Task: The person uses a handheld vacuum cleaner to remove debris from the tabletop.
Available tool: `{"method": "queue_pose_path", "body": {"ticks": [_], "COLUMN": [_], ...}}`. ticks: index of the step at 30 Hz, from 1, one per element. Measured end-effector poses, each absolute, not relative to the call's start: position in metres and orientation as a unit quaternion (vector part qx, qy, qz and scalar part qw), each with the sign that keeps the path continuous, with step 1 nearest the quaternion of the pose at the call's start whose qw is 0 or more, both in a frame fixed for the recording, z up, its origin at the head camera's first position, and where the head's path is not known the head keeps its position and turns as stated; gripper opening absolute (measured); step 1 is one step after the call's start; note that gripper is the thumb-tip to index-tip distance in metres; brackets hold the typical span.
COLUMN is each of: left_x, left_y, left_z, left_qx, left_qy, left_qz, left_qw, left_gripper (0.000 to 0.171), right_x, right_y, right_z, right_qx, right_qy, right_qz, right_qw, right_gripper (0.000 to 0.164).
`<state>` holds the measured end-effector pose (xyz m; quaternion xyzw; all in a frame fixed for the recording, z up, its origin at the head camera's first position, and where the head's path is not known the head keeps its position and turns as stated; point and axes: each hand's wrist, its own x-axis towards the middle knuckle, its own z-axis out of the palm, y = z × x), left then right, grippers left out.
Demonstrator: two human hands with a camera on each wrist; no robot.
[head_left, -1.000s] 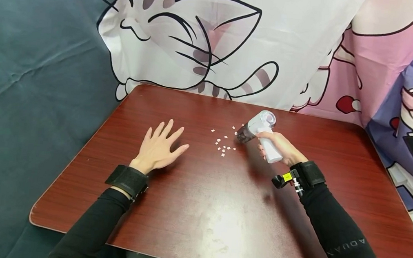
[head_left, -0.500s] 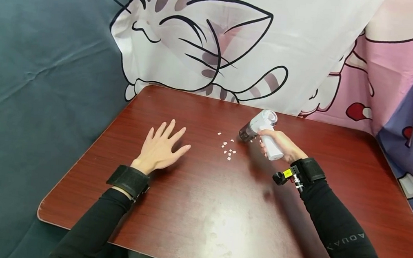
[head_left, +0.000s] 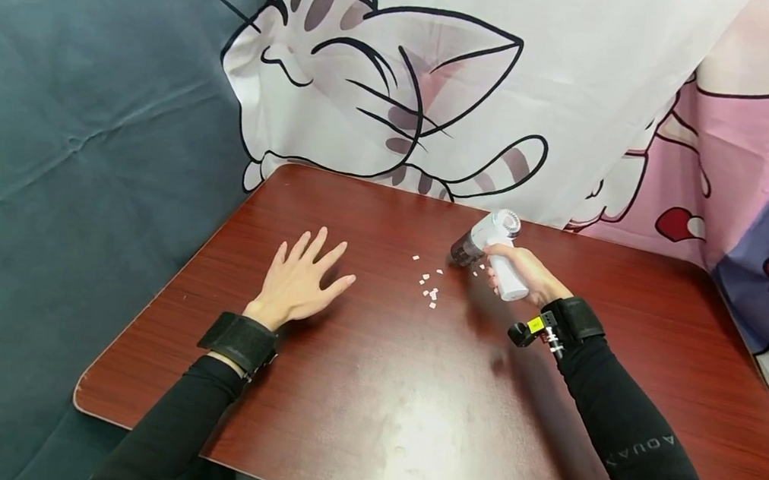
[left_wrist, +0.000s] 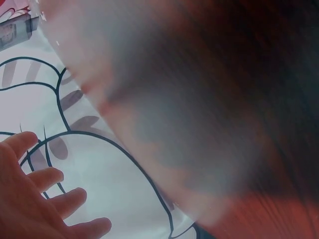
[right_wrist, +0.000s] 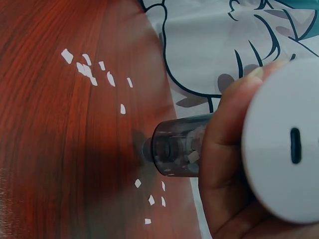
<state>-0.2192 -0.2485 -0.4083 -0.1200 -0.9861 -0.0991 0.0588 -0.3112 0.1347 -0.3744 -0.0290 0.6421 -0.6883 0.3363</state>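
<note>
My right hand [head_left: 535, 276] grips the white handle of a small handheld vacuum cleaner [head_left: 491, 234], its dark see-through nozzle pointing down and left, close over the table. In the right wrist view the handle's round white end hides most of the fingers [right_wrist: 224, 149]. Inside the clear dust cup [right_wrist: 184, 144] sit some pale bits [right_wrist: 193, 157]. Small white paper scraps [head_left: 433, 294] lie to the left of the nozzle, and several more scraps [right_wrist: 151, 199] lie on its other side. My left hand [head_left: 295, 282] is over the table's left part, fingers spread, holding nothing.
The reddish-brown wooden table [head_left: 357, 390] backs onto a white cloth [head_left: 591, 75] printed with a cartoon cat. A plain blue-green cloth [head_left: 89, 168] hangs along the left side. Each wrist wears a black strap [head_left: 241, 343].
The head view has shifted, so the table sits farther right in it. Relative to the table, the vacuum has moved left over the scraps; fewer now lie left of its nozzle. The left hand stays spread.
</note>
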Motion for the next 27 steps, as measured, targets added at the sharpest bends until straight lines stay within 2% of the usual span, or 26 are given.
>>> {"method": "queue_pose_path", "body": {"ticks": [4,14,27], "left_x": [-0.219,-0.216,-0.220], "left_y": [-0.246,-0.244,-0.240], "left_z": [-0.410,-0.414,-0.412], "left_qx": [-0.124,-0.128,-0.139], "left_qy": [-0.986,-0.986,-0.983], "left_qz": [-0.096,-0.096,-0.103], "left_qw": [0.054,0.050,0.054], "left_gripper": [0.077,0.078,0.077], "right_x": [-0.300,-0.307,-0.306], "right_y": [0.141,0.161,0.185], "right_z": [-0.376,-0.375,-0.371], "right_qx": [-0.011,0.012,0.041], "right_qy": [0.630,0.676,0.698], "right_qz": [-0.710,-0.685,-0.668], "right_qw": [0.314,0.272,0.254], "right_gripper": [0.022,0.028,0.035]}}
